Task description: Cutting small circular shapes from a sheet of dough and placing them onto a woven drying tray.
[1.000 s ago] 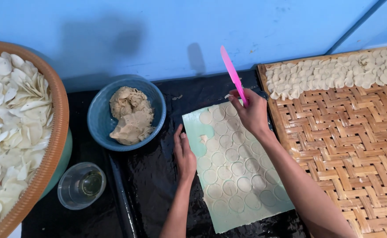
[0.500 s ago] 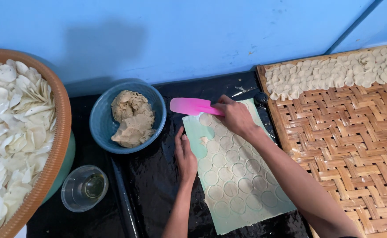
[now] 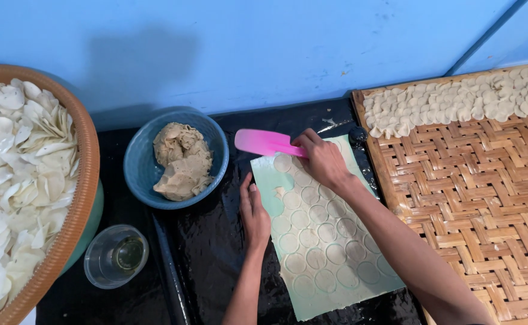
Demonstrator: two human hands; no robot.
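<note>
A pale green sheet (image 3: 336, 283) lies on the black surface, covered with a thin dough layer scored into several circles. My left hand (image 3: 254, 213) rests flat at the sheet's left edge, fingers together. My right hand (image 3: 323, 159) grips the handle of a pink spatula (image 3: 262, 142), whose blade points left over the sheet's top corner, near the blue bowl (image 3: 137, 168) holding a lump of beige dough (image 3: 181, 159).
A woven bamboo tray (image 3: 486, 198) at right carries several pale dough discs (image 3: 456, 102) along its far edge. A round basket (image 3: 80, 198) at left is full of white chips. A clear cup (image 3: 116, 256) of liquid stands near the front left. A blue wall is behind.
My right hand has swung the pink spatula from pointing up and away to lying flat, blade leftward at the sheet's top corner. The left hand stayed on the sheet's edge.
</note>
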